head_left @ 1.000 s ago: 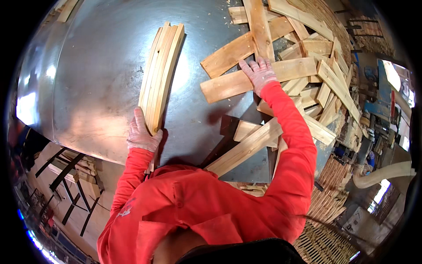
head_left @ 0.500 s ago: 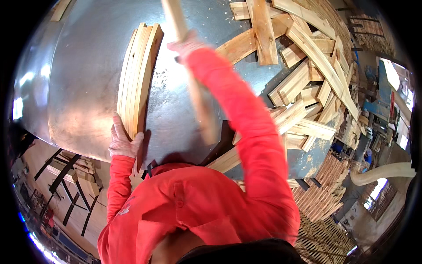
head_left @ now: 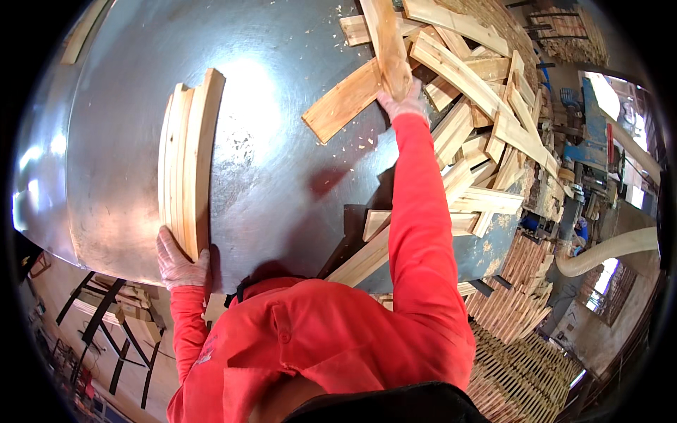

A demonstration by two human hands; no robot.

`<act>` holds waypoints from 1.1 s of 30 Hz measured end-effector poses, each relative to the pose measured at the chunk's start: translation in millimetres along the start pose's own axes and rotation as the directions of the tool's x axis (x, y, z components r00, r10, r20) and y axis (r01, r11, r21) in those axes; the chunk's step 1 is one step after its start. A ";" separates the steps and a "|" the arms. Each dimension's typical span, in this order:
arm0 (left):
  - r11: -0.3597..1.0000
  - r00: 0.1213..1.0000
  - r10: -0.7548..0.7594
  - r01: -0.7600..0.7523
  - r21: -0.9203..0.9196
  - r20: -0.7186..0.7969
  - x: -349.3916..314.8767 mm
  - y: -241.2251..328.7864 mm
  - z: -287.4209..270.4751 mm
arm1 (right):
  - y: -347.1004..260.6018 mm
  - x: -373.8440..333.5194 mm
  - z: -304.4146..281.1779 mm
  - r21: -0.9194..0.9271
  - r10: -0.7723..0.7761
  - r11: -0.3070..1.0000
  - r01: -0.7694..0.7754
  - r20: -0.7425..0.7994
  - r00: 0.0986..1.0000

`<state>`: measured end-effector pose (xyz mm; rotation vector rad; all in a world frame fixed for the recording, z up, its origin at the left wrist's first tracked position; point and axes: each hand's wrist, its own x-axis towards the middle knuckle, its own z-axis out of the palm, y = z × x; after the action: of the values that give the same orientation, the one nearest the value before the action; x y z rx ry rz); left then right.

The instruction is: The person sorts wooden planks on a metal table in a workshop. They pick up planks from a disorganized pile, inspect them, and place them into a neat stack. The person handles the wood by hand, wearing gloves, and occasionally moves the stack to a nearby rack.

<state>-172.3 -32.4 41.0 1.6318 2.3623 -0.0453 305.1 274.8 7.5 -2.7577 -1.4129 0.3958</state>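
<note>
My left hand (head_left: 182, 259), in a thin pale glove, grips the near end of a bundle of narrow wooden strips (head_left: 185, 162), which lie side by side on the metal table (head_left: 264, 183). My right hand (head_left: 404, 104), with the arm stretched far forward, is closed around the near end of a wooden board (head_left: 389, 53). That board lies over another flat board (head_left: 343, 101) at the left edge of a loose pile. Part of my right palm is hidden under the wood.
The jumbled pile of boards (head_left: 462, 74) fills the table's right side. One board (head_left: 363, 261) reaches toward my body. A single strip (head_left: 83, 34) lies far left. Stacked lumber (head_left: 518, 282) and a curved hose (head_left: 606, 250) stand right; black metal racks (head_left: 106, 310) stand left.
My right hand has moved right from mid-table, where it swung a blurred board, to a board on the pile. My left hand stays at the bundle's near end. The view has shifted slightly.
</note>
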 end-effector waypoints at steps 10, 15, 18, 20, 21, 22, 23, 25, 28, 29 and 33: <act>0.675 0.923 0.240 0.065 -0.735 0.302 37.9 -113.8 31.4 | 73.4 -171.0 24.8 0.319 -0.861 -0.347 -0.882 0.263 0.434; 0.711 0.923 0.152 0.146 -0.688 0.353 61.6 -185.6 55.7 | 87.3 -194.8 43.5 0.773 -0.053 -0.570 -0.279 0.304 0.951; 0.826 0.988 0.014 0.074 -0.558 0.153 54.3 -147.0 23.8 | 147.1 -165.7 38.6 0.712 -0.083 -0.572 -0.408 0.444 0.892; 0.949 0.986 -0.087 0.126 -0.289 0.145 51.1 -124.9 -19.1 | 178.2 -174.4 -22.5 0.985 -0.001 0.024 -0.171 0.171 0.985; 0.985 0.986 -0.119 0.132 -0.114 0.114 47.7 -117.5 -35.0 | 195.0 -182.7 -65.1 0.862 0.018 0.504 0.049 -0.067 0.998; 0.988 0.983 -0.141 0.148 -0.051 0.119 46.6 -116.4 -40.8 | 214.7 -192.8 -112.4 0.739 0.062 0.661 0.128 -0.224 0.972; 0.987 0.979 -0.161 0.161 0.011 0.122 44.9 -115.3 -44.6 | 233.4 -199.9 -152.3 0.722 0.163 0.678 0.139 -0.333 0.929; 0.979 0.973 -0.192 0.181 0.090 0.127 41.9 -118.2 -51.4 | 255.0 -203.1 -194.8 0.855 0.439 0.473 0.212 -0.438 0.784; 0.970 0.969 -0.220 0.206 0.129 0.109 33.1 -100.4 -65.7 | 236.5 -205.1 -189.1 0.907 0.785 0.097 0.411 -0.323 0.528; 0.974 0.977 -0.199 0.189 0.128 0.075 30.5 -99.1 -68.4 | 196.4 -206.4 -172.7 0.928 0.848 -0.030 0.372 -0.173 0.501; 0.991 0.988 -0.030 0.049 0.122 -0.150 9.4 -78.9 -76.8 | 155.8 -194.0 -68.6 0.870 0.572 -0.451 0.201 0.109 0.813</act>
<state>-263.6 -39.0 102.8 1.6991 2.5511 -0.0850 336.7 34.1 95.4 -1.1217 0.1481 0.4902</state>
